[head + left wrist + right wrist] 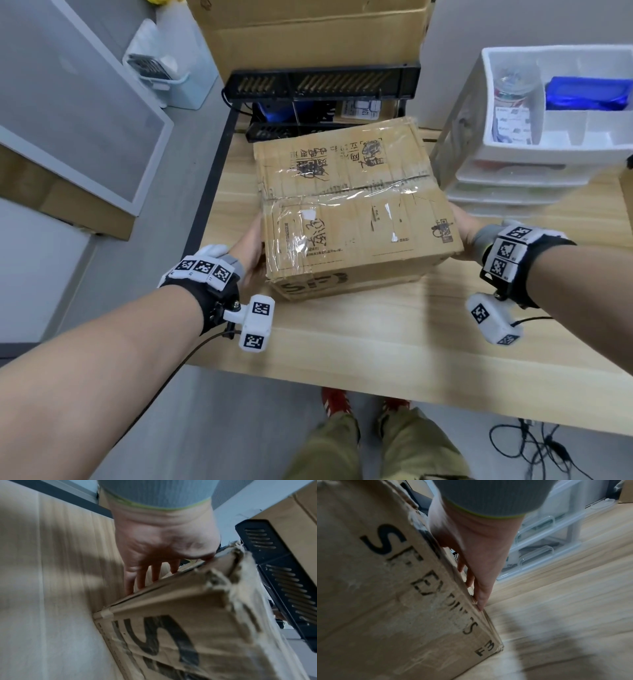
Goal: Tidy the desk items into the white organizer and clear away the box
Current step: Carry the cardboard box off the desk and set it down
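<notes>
Head view gives me a closed, taped brown cardboard box (352,209) over the pale wooden desk (394,339), with my left hand (248,248) flat against its left side and my right hand (467,228) against the opposite side. Both wrist views show straight fingers (145,577) pressed along the box's lower edge. Just to the right stands the white plastic drawer organizer (534,161).
</notes>
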A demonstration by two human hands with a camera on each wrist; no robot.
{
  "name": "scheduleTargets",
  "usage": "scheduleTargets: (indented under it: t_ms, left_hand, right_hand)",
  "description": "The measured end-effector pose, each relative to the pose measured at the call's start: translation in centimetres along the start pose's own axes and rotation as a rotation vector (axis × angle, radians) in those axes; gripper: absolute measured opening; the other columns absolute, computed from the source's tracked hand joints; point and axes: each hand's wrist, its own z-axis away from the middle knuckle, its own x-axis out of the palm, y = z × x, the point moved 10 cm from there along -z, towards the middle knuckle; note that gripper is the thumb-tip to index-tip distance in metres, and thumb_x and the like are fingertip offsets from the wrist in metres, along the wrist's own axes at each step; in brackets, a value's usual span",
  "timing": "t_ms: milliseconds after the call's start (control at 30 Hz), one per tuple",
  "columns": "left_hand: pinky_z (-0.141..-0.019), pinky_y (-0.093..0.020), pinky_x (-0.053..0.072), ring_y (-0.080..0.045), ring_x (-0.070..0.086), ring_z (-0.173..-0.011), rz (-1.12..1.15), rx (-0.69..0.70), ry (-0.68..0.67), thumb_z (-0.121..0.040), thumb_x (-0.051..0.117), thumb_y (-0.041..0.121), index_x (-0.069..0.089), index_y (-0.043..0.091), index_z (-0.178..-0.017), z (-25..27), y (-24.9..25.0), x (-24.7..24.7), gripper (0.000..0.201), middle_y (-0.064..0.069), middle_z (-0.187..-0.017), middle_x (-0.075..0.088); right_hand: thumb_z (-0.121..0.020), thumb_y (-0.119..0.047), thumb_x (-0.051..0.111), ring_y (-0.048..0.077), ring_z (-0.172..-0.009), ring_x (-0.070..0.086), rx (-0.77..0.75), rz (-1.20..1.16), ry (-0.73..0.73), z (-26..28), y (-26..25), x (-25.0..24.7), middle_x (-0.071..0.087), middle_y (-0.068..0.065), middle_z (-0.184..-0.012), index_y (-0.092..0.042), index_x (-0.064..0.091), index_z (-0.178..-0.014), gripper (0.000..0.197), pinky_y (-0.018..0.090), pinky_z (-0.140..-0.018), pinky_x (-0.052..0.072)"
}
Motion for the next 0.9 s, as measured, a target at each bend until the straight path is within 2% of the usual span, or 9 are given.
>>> scheduleTargets:
  t_ms: [100, 267, 400, 500, 600, 667, 767, 833, 900]
  left_hand:
    - [-0.099, -0.05, 0.051, -0.03, 0.067, -0.112, -0.016, -0.001, 0.005, -0.083, 0.038, 0.084, 0.062, 0.021, -0.131, 0.6, 0.3, -0.1, 0.083, -0.01, -0.121, 0.07]
    - [-0.105, -0.055, 0.046, -0.043, 0.059, -0.12, -0.017, 0.006, 0.079, -0.095, 0.038, 0.068, 0.057, 0.002, -0.135, 1.5, 0.3, -1.2, 0.079, -0.027, -0.131, 0.06]
    - [-0.094, -0.045, 0.055, -0.037, 0.067, -0.107, -0.007, 0.011, 0.058, -0.097, 0.038, 0.064, 0.063, 0.006, -0.127, 2.5, -0.3, -2.1, 0.069, -0.02, -0.118, 0.068]
    - [-0.077, -0.036, 0.057, -0.026, 0.072, -0.088, 0.012, -0.008, 0.072, -0.092, 0.041, 0.07, 0.07, 0.018, -0.106, 4.2, -0.8, -3.6, 0.061, -0.01, -0.1, 0.075]
    - [-0.095, -0.044, 0.053, -0.03, 0.069, -0.103, 0.07, 0.003, 0.137, -0.079, 0.047, 0.084, 0.071, 0.018, -0.112, 5.9, -1.7, -7.1, 0.077, -0.014, -0.111, 0.073]
    - [-0.095, -0.045, 0.053, -0.031, 0.069, -0.101, 0.089, 0.029, 0.162, -0.086, 0.046, 0.077, 0.07, 0.012, -0.112, 8.0, -1.4, -8.4, 0.074, -0.016, -0.109, 0.073]
    - [-0.079, -0.035, 0.055, -0.027, 0.069, -0.089, 0.083, 0.089, 0.237, -0.098, 0.039, 0.061, 0.067, 0.009, -0.098, 11.2, -1.2, -11.6, 0.06, -0.015, -0.097, 0.072]
    - [-0.088, -0.041, 0.054, -0.036, 0.068, -0.102, 0.103, 0.141, 0.297, -0.098, 0.04, 0.061, 0.065, 0.003, -0.11, 13.3, -1.7, -14.3, 0.064, -0.022, -0.109, 0.07]
    - [-0.089, -0.043, 0.055, -0.036, 0.067, -0.107, 0.136, 0.162, 0.351, -0.099, 0.038, 0.06, 0.065, 0.005, -0.113, 15.7, -2.4, -16.4, 0.063, -0.018, -0.111, 0.072]
  right_hand:
    - [-0.104, -0.04, 0.034, 0.009, -0.032, 0.045, 0.003, 0.013, -0.014, 0.9, -0.5, 0.9, 0.045, -0.007, -0.039, -0.018, 0.04, -0.061, 0.049, 0.013, -0.036, 0.035]
    - [-0.106, -0.032, 0.029, 0.008, -0.036, 0.047, -0.008, 0.076, -0.113, 2.3, -0.4, 2.7, 0.05, -0.005, -0.04, -0.014, 0.041, -0.064, 0.047, 0.014, -0.039, 0.038]
    - [-0.106, -0.028, 0.029, 0.009, -0.04, 0.053, 0.025, 0.06, -0.125, 2.9, 0.2, 3.7, 0.057, -0.004, -0.045, -0.012, 0.046, -0.066, 0.046, 0.019, -0.046, 0.04]
    - [-0.106, -0.018, 0.028, 0.006, -0.031, 0.046, 0.014, 0.046, -0.12, 3.3, -0.1, 5.0, 0.05, -0.004, -0.037, -0.011, 0.044, -0.06, 0.049, 0.015, -0.038, 0.036]
    - [-0.105, -0.013, 0.03, 0.01, -0.034, 0.044, -0.013, 0.057, -0.15, 4.2, -1.4, 8.0, 0.045, -0.004, -0.034, -0.013, 0.05, -0.038, 0.07, 0.013, -0.034, 0.033]
    - [-0.105, -0.013, 0.031, 0.012, -0.039, 0.05, -0.018, 0.102, -0.199, 4.7, -2.3, 10.3, 0.053, -0.003, -0.039, -0.013, 0.055, -0.051, 0.059, 0.014, -0.038, 0.037]
    - [-0.105, -0.016, 0.031, 0.004, -0.034, 0.054, -0.037, 0.161, -0.257, 5.6, -3.4, 14.0, 0.058, -0.005, -0.041, -0.012, 0.054, -0.06, 0.05, 0.012, -0.037, 0.038]
    - [-0.106, -0.024, 0.029, 0.004, -0.038, 0.058, -0.044, 0.209, -0.328, 6.2, -3.9, 17.2, 0.062, -0.005, -0.046, -0.012, 0.052, -0.069, 0.046, 0.012, -0.039, 0.041]
    - [-0.107, -0.029, 0.028, 0.003, -0.043, 0.062, -0.047, 0.249, -0.377, 6.5, -4.2, 20.0, 0.066, -0.005, -0.05, -0.013, 0.054, -0.072, 0.047, 0.013, -0.042, 0.043]
